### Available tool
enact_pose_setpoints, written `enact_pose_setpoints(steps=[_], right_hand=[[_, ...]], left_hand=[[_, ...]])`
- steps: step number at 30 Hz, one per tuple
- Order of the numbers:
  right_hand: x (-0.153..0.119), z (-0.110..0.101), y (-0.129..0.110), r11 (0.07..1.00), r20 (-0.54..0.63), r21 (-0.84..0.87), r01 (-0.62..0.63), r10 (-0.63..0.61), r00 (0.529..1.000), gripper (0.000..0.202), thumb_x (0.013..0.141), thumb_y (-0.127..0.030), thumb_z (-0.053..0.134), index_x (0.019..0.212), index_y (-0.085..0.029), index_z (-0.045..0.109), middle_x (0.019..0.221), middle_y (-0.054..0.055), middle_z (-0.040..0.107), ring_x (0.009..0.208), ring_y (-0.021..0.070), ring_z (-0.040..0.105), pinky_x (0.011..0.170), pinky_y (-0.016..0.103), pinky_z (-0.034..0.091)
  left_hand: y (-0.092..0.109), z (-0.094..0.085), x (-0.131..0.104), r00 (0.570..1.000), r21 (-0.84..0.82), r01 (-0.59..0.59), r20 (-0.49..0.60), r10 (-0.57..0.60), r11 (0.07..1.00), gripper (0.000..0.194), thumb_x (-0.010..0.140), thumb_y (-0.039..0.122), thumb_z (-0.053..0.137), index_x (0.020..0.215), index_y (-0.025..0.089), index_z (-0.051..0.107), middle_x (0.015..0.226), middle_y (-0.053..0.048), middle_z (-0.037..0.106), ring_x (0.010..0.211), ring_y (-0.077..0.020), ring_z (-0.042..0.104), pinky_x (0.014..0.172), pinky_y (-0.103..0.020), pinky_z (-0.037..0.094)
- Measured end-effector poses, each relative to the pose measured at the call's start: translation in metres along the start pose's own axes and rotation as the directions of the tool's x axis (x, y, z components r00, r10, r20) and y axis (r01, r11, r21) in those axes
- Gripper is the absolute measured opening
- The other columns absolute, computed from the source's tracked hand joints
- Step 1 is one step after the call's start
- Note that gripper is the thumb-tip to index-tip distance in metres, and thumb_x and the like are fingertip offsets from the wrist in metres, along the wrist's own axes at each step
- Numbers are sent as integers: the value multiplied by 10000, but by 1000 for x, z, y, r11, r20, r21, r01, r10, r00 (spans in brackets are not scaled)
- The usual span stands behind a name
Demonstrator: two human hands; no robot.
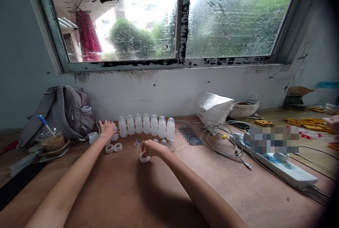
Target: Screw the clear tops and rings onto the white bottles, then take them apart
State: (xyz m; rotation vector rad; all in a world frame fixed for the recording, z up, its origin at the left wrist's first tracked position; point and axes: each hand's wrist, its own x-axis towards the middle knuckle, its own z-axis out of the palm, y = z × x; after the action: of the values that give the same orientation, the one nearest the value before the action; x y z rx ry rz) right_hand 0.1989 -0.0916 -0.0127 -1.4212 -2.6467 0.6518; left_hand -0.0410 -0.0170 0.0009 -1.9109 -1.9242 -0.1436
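My left hand (106, 129) reaches to the left end of a row of small translucent baby bottles (146, 124). Its fingers are spread, and the thumb lies against or just in front of a frosted bottle (114, 135); contact is hard to tell. Lower down, my right hand (153, 147) pinches a white collar ring (144, 159) at the tabletop. Two more white rings (118, 147) lie between the hands. A clear nipple (136, 144) stands near my right fingertips. Several clear domed caps (164, 142) are partly hidden behind my right hand.
A frosted cup-like piece (93, 137) stands left of my left hand. Farther left are an iced drink (51, 139) and a grey backpack (66, 109). Looped cables (219, 139), a silver pouch (213, 109) and a power strip (286, 168) occupy the right. Another person's hand (332, 124) shows at the right edge.
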Motion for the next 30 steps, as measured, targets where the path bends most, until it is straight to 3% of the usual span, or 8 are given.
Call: enact_pose_setpoints(steps=[5,7,10,13,15,20,25,30], right_hand=[[0,2,0,1000,-7,21,3,-3,1000,204,582,-184,651,780,-161,608,623,24,600,419,109,522,397,199,368],[0,3,0,999,-46,32,18,-17,999,179,565,-157,651,737,-162,604,613,22,595,467,124,541,419,199,368],[2,1,1,997,-183,57,55,-43,982,155,587,-169,630,735,-168,586,691,31,601,622,146,565,482,192,370],[3,-3,3,991,-298,100,87,-54,953,173,649,-230,579,806,-162,560,722,23,591,620,127,548,483,183,360],[5,-5,4,986,-338,129,104,-55,940,163,675,-224,541,823,-157,544,695,5,581,553,98,522,459,173,347],[10,-5,7,981,-445,150,126,-47,894,127,658,-129,495,776,-147,538,698,4,566,606,95,491,480,166,328],[11,-4,9,969,-439,163,184,-95,893,168,629,-135,531,793,-163,554,687,-14,565,597,93,485,481,164,322],[11,-5,11,957,-425,156,246,-160,891,217,629,-149,546,842,-184,559,682,-27,558,589,92,478,496,171,331]], left_hand=[[12,-21,-14,993,26,108,-51,-106,994,759,671,459,566,1277,71,325,1327,-266,287,1216,-402,194,906,-584,129],[21,-36,-27,996,-17,89,-22,-89,996,688,674,430,573,1233,77,381,1295,-252,343,1204,-397,221,897,-556,187],[35,-58,-49,976,-243,-57,191,106,968,536,665,444,573,1103,143,504,1142,-183,511,1106,-357,369,842,-462,310],[49,-70,-66,884,-502,-208,272,381,840,578,610,519,595,1093,214,505,1081,-100,550,1022,-296,457,784,-349,375],[60,-70,-70,857,-572,-259,235,458,778,552,608,545,584,1063,241,510,1047,-58,560,953,-255,503,737,-296,393],[77,-56,-69,888,-616,-310,84,452,724,421,649,533,544,894,191,549,908,-64,583,833,-244,542,638,-275,392],[73,-51,-66,875,-668,-302,89,477,680,391,627,505,571,847,182,560,808,-35,599,739,-220,555,573,-256,384],[67,-55,-66,857,-727,-288,95,507,623,361,642,399,565,929,181,566,819,-19,613,737,-192,557,608,-243,406]])
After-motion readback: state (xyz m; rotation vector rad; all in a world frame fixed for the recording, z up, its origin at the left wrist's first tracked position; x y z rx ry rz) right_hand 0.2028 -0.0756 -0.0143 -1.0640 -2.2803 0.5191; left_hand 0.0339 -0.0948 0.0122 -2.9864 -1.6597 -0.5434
